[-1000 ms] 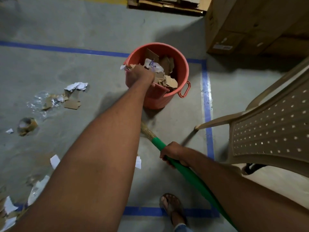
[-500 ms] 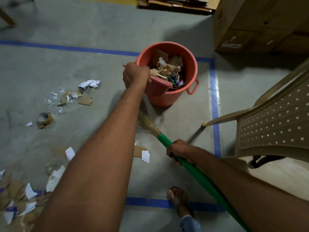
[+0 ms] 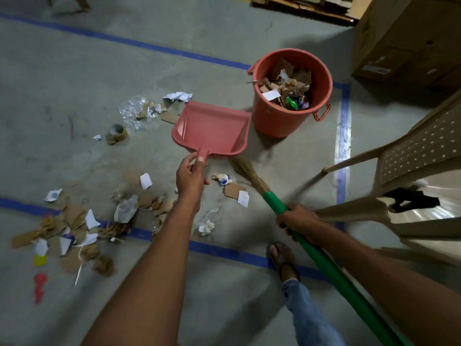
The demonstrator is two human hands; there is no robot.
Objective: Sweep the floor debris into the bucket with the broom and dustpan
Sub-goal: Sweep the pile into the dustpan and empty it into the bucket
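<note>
Dustpan [image 3: 212, 128]: handle mostly covered by the left hand [image 3: 190, 176] gripping it. Broom [image 3: 324, 260]: bristle tips pass behind the pan's near right corner, unseen; the green shaft, gripped by the right hand [image 3: 296, 221], runs off the near edge. Bucket [image 3: 274, 118]: the wall hides all but the top layer of contents. Chair [image 3: 419, 151]: cut by the right edge; a black object [image 3: 411, 199] on its seat is unidentifiable. Far cardboard box [image 3: 404, 33]: label [image 3: 376, 69] too small to read. Near-left debris [image 3: 69, 233]: blurred.
</note>
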